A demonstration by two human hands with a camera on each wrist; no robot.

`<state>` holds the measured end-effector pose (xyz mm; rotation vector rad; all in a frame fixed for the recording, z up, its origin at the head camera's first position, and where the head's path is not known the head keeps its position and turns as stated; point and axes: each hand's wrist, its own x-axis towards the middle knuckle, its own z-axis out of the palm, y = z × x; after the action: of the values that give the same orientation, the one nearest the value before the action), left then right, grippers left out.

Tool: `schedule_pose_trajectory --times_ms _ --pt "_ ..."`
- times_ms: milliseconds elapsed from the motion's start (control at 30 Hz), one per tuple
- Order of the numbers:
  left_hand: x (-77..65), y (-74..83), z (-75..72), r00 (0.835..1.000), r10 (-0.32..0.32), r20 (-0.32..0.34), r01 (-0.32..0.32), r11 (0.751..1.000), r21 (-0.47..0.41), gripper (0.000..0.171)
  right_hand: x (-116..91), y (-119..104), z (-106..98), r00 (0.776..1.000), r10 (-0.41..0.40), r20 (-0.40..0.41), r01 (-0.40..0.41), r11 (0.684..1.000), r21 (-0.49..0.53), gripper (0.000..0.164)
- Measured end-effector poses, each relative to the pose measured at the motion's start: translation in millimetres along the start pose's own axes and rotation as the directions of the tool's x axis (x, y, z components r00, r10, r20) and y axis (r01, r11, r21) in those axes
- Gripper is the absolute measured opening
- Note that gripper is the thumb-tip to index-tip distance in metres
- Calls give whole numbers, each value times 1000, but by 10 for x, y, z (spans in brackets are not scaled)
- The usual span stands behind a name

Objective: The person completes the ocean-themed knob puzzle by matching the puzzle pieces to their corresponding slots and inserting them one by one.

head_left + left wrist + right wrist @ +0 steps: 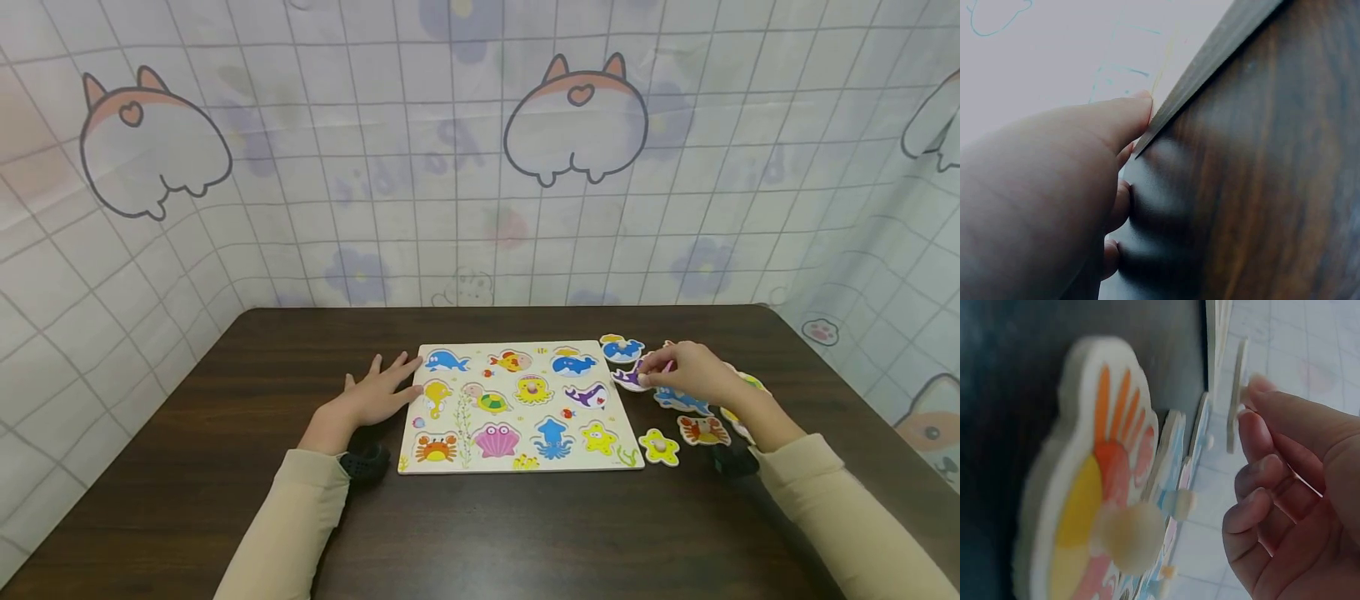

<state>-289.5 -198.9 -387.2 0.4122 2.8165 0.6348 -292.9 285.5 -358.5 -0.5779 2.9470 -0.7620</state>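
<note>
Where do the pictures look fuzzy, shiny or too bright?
Left wrist view: the upper left is washed out, with dark patches on the table beside the left hand; right wrist view: the nearest knob is blurry, the right hand clearer; head view: faint shine on the table near the bottom.

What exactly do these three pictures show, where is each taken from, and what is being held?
There is no machine, just a person's bare left hand and right hand. The wide picture is filmed from the head, looking forward and down; the close-ups come one from each wrist. On the dark table lies a sea-animal puzzle board, with loose pieces to its right. The left hand touches the board's left edge; the right hand pinches a purple piece by its knob.
</note>
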Motion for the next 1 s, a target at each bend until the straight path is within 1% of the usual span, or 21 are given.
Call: schedule_pose_trajectory --times_ms 200,267,333,467,667,833,1000 --pt "18 -4 0 1000 4 1 -4 1000 -4 68 -50 -65 33 995 -81 -55 80 997 -19 15" --pt "19 -3 -1 1000 4 1 -4 1000 -2 68 -57 -103 45 994 -94 -62 92 995 -26 15" --pt "21 -6 0 1000 1 -1 -1 1000 0 68 -51 -140 62 994 -93 -59 93 996 -16 16" --pt "20 -14 1 1000 -6 -4 6 1000 4 68 -28 -209 105 997 -68 -37 69 997 35 17" --pt "21 -21 6 1000 -8 -6 8 1000 7 68 -8 -302 152 998 -62 -14 63 995 74 16" --pt "27 -30 12 1000 -9 -9 9 1000 12 68 22 -364 179 999 -52 0 52 996 77 17" --pt "21 -29 13 1000 -9 -10 9 1000 10 68 71 -422 221 998 -62 25 61 996 61 17"
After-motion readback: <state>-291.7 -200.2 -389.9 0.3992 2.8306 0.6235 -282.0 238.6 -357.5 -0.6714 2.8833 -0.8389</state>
